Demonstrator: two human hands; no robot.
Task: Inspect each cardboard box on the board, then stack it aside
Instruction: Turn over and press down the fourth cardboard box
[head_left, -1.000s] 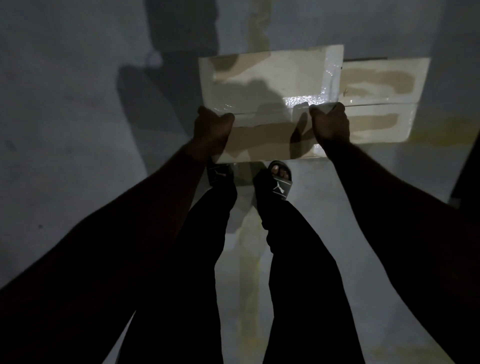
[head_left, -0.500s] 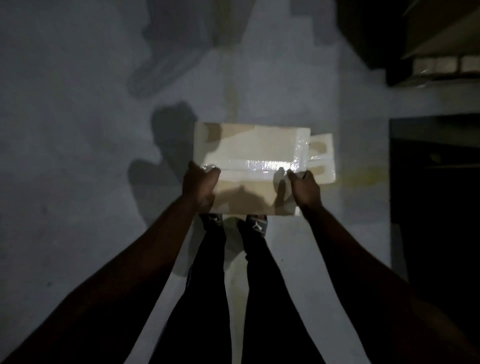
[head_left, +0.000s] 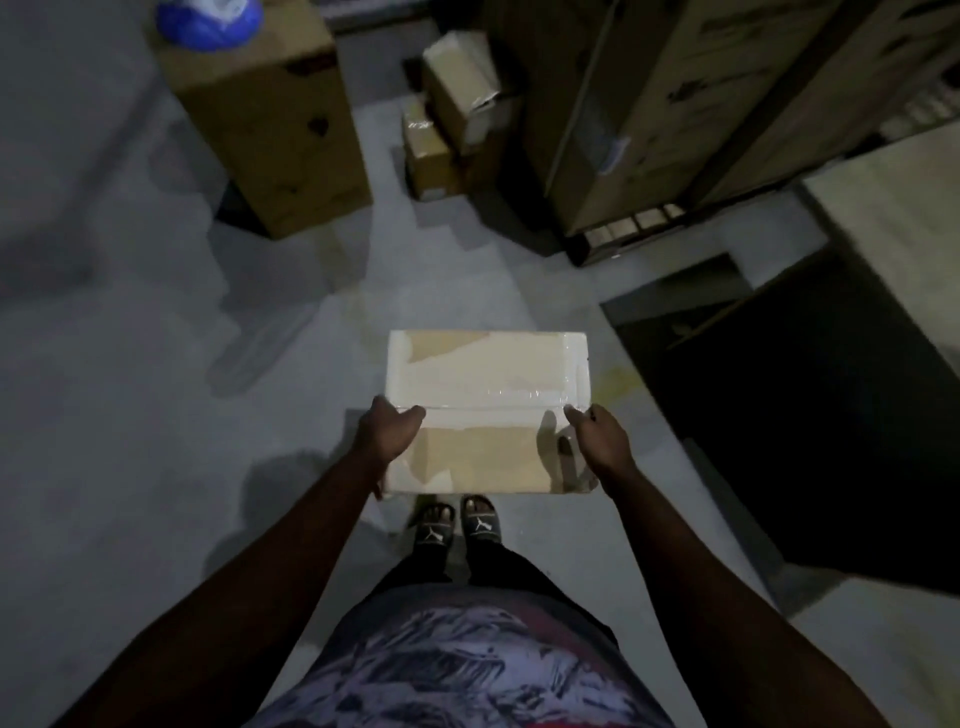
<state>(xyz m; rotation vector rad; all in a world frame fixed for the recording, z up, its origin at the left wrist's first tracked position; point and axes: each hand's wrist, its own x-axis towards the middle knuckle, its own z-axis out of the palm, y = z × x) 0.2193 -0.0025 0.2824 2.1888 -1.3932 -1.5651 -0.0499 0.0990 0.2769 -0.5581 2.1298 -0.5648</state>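
A: Dim concrete floor (head_left: 130, 415), cartons (head_left: 457, 114) far. Change?
B: Cardboard box (head_left: 488, 384) now raised above feet. Left hand (head_left: 389, 434) and right hand (head_left: 602, 441) fingers grasp its sides. Probably inspecting; stacking pending.

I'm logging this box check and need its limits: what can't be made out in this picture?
Head view only:
- The pale taped cardboard box: underside and far side hidden by its own top; any print lost in glare.
- Fingers of the left hand and right hand: mostly hidden by the box they grip.
- The blue-and-white object on the tall brown carton: cut off by the top edge.
- The black recess at right: too dark.
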